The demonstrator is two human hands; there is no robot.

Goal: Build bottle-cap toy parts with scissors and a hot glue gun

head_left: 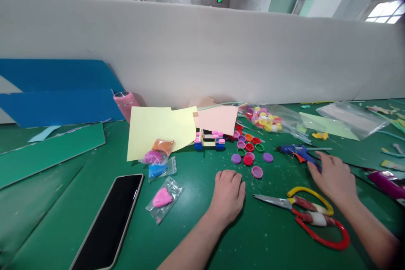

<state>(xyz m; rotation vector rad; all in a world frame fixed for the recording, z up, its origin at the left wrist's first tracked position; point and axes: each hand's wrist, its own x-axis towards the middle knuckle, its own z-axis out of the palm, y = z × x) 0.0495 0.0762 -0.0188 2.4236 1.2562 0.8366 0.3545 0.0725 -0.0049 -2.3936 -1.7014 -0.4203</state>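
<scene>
My left hand (228, 193) rests palm down on the green table, fingers together and curled under; nothing shows in it, though its palm is hidden. A little beyond lie several loose bottle caps (248, 160) in pink, purple, red, orange and green. My right hand (336, 177) has its thumb and fingers about the handle of a blue hot glue gun (292, 149), whose nozzle points left. Between my hands are scissors (289, 204) with yellow and red handles. Further back stands a small wooden model car (209, 140) with blue wheels and pink lumps.
At the left lie a phone (109, 221) and bags of pink clay (162, 197) and blue clay (157, 171). Yellow paper (161, 126) and a pink cylinder (125, 104) are behind. A bag of caps (264, 119) sits before the white partition (202, 50). A purple tool (387, 184) lies at far right.
</scene>
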